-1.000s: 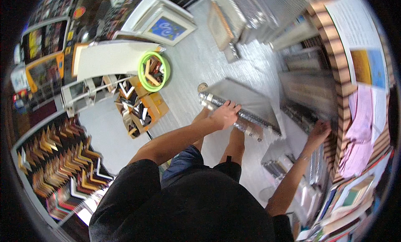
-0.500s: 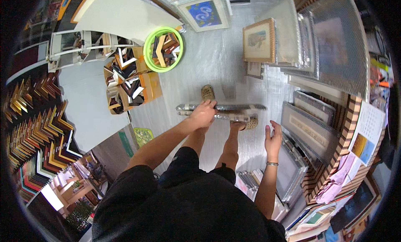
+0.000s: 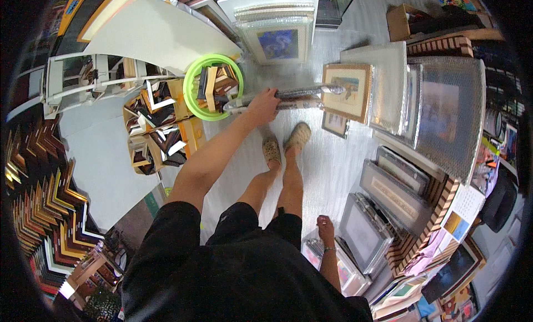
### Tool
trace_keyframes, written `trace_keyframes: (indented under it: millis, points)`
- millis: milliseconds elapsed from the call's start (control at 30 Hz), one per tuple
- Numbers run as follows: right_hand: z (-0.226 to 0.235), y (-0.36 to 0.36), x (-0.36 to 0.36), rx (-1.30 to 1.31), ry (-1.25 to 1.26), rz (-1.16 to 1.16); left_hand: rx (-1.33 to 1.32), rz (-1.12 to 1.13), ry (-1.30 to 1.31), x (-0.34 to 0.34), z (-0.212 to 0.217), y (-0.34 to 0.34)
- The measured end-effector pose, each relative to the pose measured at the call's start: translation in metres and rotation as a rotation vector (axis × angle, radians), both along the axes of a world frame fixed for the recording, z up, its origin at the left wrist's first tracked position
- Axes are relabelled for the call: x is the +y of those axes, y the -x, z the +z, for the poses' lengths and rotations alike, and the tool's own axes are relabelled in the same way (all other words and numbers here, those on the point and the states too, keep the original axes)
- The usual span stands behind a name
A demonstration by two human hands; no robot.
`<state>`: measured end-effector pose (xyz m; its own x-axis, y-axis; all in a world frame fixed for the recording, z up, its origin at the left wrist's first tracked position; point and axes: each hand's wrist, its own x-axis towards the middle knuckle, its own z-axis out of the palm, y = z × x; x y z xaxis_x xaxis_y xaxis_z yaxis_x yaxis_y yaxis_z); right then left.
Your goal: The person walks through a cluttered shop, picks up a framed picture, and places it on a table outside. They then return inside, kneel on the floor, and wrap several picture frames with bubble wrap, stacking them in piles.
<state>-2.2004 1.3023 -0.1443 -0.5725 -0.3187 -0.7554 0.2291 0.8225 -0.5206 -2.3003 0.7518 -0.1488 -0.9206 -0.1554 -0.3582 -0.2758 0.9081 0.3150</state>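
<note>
Gripping wrapped panels (image 3: 302, 92), left hand (image 3: 262, 106) extended forward

black short-sleeved shirt (image 3: 244, 272), dark shorts (image 3: 236, 223), tan perforated clogs (image 3: 300, 135), thin right-wrist bracelet (image 3: 330, 248)

Two hands (image 3: 263, 107), two clogs (image 3: 300, 136), one green tub (image 3: 189, 88), apparently two held wrapped panels (image 3: 302, 92).

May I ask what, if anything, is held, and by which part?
The left hand holds wrapped panels by their upper edges; the right hand looks empty.
</note>
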Motion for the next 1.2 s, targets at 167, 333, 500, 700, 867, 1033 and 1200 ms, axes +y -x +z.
trace_keyframes:
  millis: [167, 333, 500, 700, 867, 1033, 1200]
  points:
    - [-0.014, 0.015, -0.037, -0.08, 0.025, -0.037, 0.009, 0.028, -0.072, -0.092, -0.04, 0.065]
    - [-0.003, 0.093, -0.097, -0.188, -0.02, -0.14, -0.118, 0.016, -0.044, -0.185, -0.087, 0.115]
    - [-0.011, 0.144, -0.135, -0.223, 0.037, -0.2, -0.168, 0.062, -0.072, -0.235, -0.079, 0.157]
    - [-0.01, 0.18, -0.176, -0.284, 0.062, -0.19, -0.045, 0.112, 0.077, -0.242, -0.079, 0.184]
    - [0.001, 0.215, -0.212, -0.278, 0.035, -0.089, 0.112, 0.232, 0.256, -0.209, -0.089, 0.187]
    - [-0.011, 0.223, -0.218, -0.333, 0.104, -0.029, 0.327, 0.513, 0.095, -0.115, -0.061, 0.123]
    - [-0.022, 0.212, -0.239, 0.115, 0.262, 0.911, 0.006, 0.731, -0.401, 0.034, -0.032, -0.076]
